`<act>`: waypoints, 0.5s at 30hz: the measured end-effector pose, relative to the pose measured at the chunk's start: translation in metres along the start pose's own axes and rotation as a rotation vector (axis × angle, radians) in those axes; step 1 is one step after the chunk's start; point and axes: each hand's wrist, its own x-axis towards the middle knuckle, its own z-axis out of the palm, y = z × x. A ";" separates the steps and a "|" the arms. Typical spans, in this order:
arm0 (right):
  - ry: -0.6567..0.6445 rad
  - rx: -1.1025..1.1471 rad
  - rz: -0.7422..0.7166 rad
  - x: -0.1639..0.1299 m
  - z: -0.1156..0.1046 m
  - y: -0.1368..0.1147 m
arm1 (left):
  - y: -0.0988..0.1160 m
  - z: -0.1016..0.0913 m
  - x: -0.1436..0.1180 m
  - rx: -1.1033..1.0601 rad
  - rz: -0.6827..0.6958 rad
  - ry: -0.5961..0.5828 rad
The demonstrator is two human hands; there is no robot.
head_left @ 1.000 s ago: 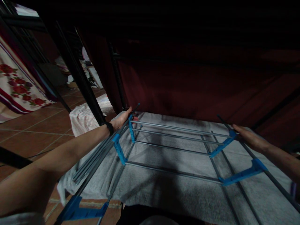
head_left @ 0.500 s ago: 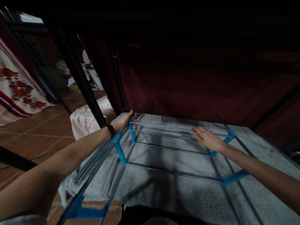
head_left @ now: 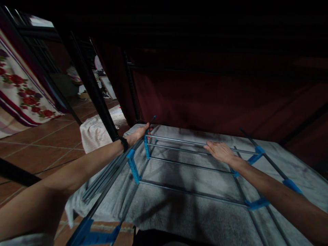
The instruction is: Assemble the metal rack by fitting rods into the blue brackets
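A partly assembled rack of grey metal tubes with blue plastic connectors lies on a grey towel-like cover. My left hand (head_left: 140, 133), with a dark band at the wrist, is closed around the rack's far left upright, beside a blue connector (head_left: 147, 147). My right hand (head_left: 219, 151) pinches the far upper cross tube (head_left: 176, 139) right of its middle. That tube spans between the left connector and a blue connector (head_left: 259, 150) at the right. Lower cross tubes run parallel beneath it. Another blue connector (head_left: 133, 167) sits nearer to me on the left.
Several loose grey tubes (head_left: 102, 181) lie together on the cover (head_left: 194, 218) at left. Black bed-frame posts (head_left: 89, 78) rise beyond my left arm. A dark red curtain (head_left: 205, 99) hangs behind. Tiled floor (head_left: 53, 140) and a floral cloth (head_left: 28, 92) are at far left.
My right hand has slid a little left along the upper cross tube. My left hand keeps its hold on the left upright. The whole view has shifted slightly.
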 end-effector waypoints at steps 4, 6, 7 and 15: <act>-0.020 0.016 -0.032 0.002 -0.003 0.002 | 0.001 0.002 -0.001 -0.007 -0.003 0.001; -0.019 0.032 -0.042 0.003 -0.004 0.003 | 0.001 0.003 -0.002 -0.010 -0.005 0.002; -0.017 0.040 -0.041 0.003 -0.004 0.004 | 0.001 0.003 -0.003 -0.012 -0.009 0.002; 0.087 0.095 -0.053 0.001 0.004 -0.003 | 0.005 0.002 -0.009 -0.059 -0.043 -0.027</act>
